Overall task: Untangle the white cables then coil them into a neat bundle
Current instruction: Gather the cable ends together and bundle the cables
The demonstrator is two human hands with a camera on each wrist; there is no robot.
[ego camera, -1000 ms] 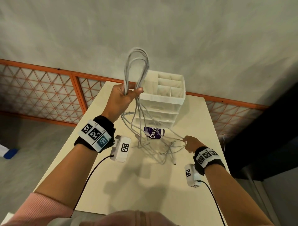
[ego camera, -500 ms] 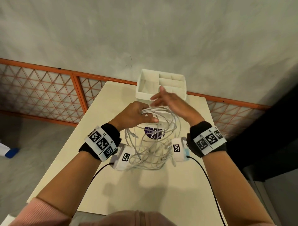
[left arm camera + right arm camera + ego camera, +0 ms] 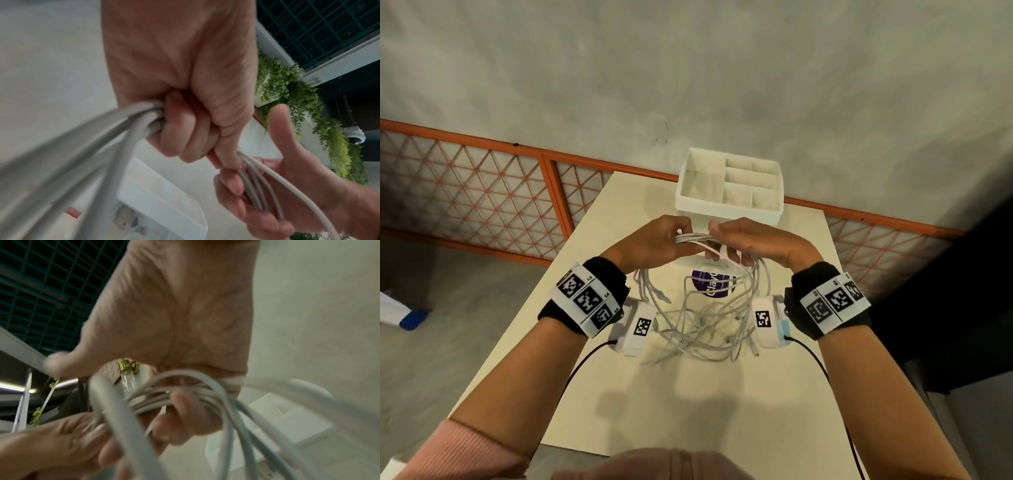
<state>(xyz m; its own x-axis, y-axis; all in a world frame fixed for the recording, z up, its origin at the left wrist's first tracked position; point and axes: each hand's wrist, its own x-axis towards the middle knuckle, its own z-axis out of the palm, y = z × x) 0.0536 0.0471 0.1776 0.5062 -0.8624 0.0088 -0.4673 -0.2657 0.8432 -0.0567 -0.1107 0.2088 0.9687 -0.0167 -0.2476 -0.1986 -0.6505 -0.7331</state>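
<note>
Since half a second ago the right hand has closed beside the left hand; both sets of fingers hold the white cables, loops dangling below onto the tabletop. Pulling now could tighten that low tangle, and trailing plugs may snag

Smooth, plastic-sheathed white cables lie on a matt cream tabletop before a matt white plastic organizer; black cloth wristbands carry paper-like printed markers, a ribbed pink sleeve nearby.
</note>
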